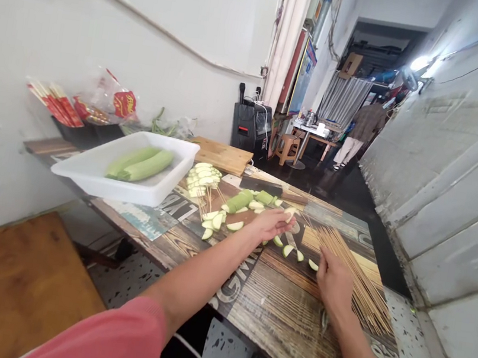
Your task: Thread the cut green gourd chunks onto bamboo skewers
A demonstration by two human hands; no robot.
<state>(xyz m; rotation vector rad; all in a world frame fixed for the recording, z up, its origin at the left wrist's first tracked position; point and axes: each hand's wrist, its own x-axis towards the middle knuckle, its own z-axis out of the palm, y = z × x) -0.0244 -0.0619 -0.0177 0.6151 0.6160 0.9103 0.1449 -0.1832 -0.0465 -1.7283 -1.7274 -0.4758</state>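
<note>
My left hand (pixel 274 222) pinches a pale green slice (pixel 290 213) over the middle of the table. To its right, my right hand (pixel 334 277) is closed at the near-left side of a bundle of thin wooden sticks (pixel 356 280); a thin stick seems to run from its fingers toward the slice. Cut slices (pixel 287 250) lie between and below the hands. More slices and thick green chunks (pixel 240 201) rest left of my left hand. Skewered slices (pixel 203 178) are piled beside the white tray (pixel 156 193), which holds whole pale green squashes (pixel 146 165).
A cleaver (pixel 267 188) with a wooden handle lies behind the chunks, near a wooden board (pixel 220 155). Packaged sticks (pixel 59 104) and plastic bags stand by the left wall. A black speaker (pixel 251 127) is beyond the table; a person (pixel 363 129) stands far back.
</note>
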